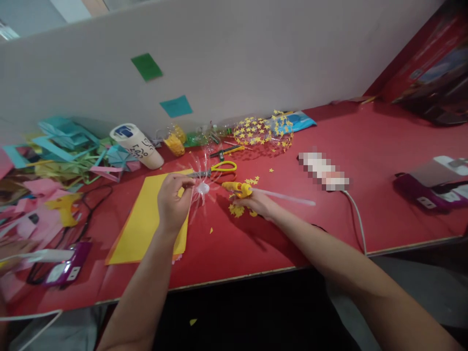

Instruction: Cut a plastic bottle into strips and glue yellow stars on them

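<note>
My left hand (172, 204) is closed, its thumb and fingers pinching a clear plastic piece (203, 188) with a round whitish centre and thin strips fanning outward. In my right hand (262, 204) is a yellow glue gun (237, 187), its nozzle pointing left at the plastic piece. A long translucent glue stick (288, 197) juts out of the gun's back. Small yellow paper stars (237, 210) lie below my right hand. Just behind the plastic piece lie scissors (224, 166) with yellow handles. Under my left forearm are yellow paper sheets (141, 219).
Behind stand star-covered clear plastic pieces (258, 130), a cutter knife (232, 150) and a white cup (137, 146). Coloured paper strips (69, 141), another glue gun (66, 208) and a purple power strip (73, 265) fill the left. Another purple power strip (420, 192) sits right. Another person's hand (12, 251) shows far left.
</note>
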The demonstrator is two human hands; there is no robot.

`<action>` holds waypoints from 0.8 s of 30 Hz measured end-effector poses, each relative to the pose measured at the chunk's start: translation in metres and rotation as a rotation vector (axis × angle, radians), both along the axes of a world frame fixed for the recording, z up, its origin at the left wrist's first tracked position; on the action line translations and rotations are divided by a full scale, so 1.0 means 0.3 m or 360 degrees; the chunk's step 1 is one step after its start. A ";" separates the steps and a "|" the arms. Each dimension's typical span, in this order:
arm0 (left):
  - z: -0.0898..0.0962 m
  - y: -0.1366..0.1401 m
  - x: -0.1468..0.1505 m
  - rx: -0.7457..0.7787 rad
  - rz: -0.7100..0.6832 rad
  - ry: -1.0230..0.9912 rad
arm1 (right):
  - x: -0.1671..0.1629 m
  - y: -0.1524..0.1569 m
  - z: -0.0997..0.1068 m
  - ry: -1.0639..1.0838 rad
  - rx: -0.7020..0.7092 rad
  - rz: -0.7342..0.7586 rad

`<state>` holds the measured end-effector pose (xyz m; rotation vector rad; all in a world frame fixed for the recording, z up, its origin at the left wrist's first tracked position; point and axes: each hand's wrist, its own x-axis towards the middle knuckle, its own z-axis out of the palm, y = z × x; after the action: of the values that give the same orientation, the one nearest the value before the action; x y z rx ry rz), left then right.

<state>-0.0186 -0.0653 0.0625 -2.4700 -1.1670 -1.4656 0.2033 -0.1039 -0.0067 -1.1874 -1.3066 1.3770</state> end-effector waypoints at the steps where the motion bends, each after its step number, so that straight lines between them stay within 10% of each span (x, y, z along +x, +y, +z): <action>1: 0.003 0.002 -0.001 0.0022 -0.0006 0.0011 | 0.001 0.006 -0.003 0.0071 -0.0017 -0.0069; 12: -0.045 0.027 0.072 -0.0061 -0.0192 0.0119 | 0.285 0.192 -0.022 0.0371 -0.0071 -0.0879; 24: -0.047 0.058 -0.025 0.0083 -0.0043 -0.0058 | 0.030 0.071 0.026 0.0460 -0.0351 -0.0082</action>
<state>-0.0262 -0.0479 0.0485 -2.4441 -1.0908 -1.5337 0.2124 -0.0825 0.0011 -1.1071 -0.9349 1.6181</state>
